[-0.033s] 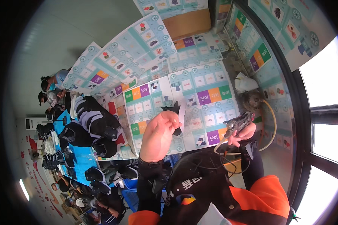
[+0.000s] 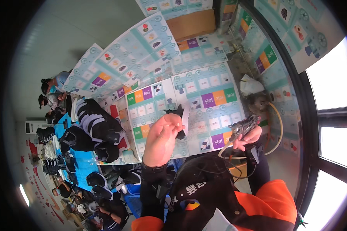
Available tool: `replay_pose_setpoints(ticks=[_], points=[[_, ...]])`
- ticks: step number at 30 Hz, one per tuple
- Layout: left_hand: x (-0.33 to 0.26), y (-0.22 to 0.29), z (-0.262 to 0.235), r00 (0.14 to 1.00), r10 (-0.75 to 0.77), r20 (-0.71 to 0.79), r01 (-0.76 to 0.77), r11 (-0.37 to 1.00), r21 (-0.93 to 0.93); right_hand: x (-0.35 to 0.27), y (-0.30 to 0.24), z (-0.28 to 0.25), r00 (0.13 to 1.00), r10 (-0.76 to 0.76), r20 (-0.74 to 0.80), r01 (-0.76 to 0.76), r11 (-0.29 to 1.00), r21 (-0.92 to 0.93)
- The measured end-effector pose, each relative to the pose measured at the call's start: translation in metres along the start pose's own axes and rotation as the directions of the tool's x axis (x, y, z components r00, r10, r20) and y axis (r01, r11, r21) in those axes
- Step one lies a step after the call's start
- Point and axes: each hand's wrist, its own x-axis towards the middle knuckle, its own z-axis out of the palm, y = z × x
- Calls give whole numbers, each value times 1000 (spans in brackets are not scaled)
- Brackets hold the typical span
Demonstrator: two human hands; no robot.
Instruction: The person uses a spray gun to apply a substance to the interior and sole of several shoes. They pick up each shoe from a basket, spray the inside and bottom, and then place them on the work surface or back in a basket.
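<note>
1. The left hand (image 2: 162, 139) was raised in the middle of the view, its fingers (image 2: 172, 124) curled and pinched shut on a small black piece with a white strip along its edge (image 2: 180, 120), which stood up above the fingertips.
2. What that piece was could not be told; it looked like a flat cut shape of dark material, held upright against the backdrop of the printed cards.
3. The right hand (image 2: 247, 138) was lower and to the right, well apart from the left hand, closed around the grip of a metal gun-shaped tool (image 2: 243, 125) whose nozzle pointed left toward the black piece.
4. A pale hose (image 2: 278, 127) looped out from near the tool to the right side, and thin dark cords (image 2: 235, 169) hung below the right wrist.
5. Both forearms wore black sleeves (image 2: 152, 188), and an orange and black vest (image 2: 258, 204) filled the lower edge.
6. Behind the hands large pale-teal printed sheets (image 2: 204, 96) with coloured squares of green, orange and purple covered the surface.
7. A brown cardboard panel (image 2: 191, 24) lay further up among the sheets.
8. To the left, black shoe uppers (image 2: 96, 127) were heaped beside a blue-topped bench (image 2: 79, 161).
9. Other people (image 2: 52, 96) sat at the far left end of that bench.
10. Bright windows (image 2: 331, 115) ran along the right rim.
</note>
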Motion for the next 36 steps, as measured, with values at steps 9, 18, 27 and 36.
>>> replay_pose_setpoints(ticks=[9,18,27,36], points=[[-1,4,3,998,-2,64,2,1000,-14,12,-1,11,992,-98,83,101,994,-32],[-122,-108,-231,823,424,-378,445,-67,893,-15,-4,7,996,-53,-72,48,996,-74],[-264,-272,-318,578,84,-812,816,-92,571,-2,7,10,925,-210,-317,153,969,-195],[-231,-275,-279,485,-73,-872,834,-262,486,38,14,10,939,-68,-337,-12,974,-227]])
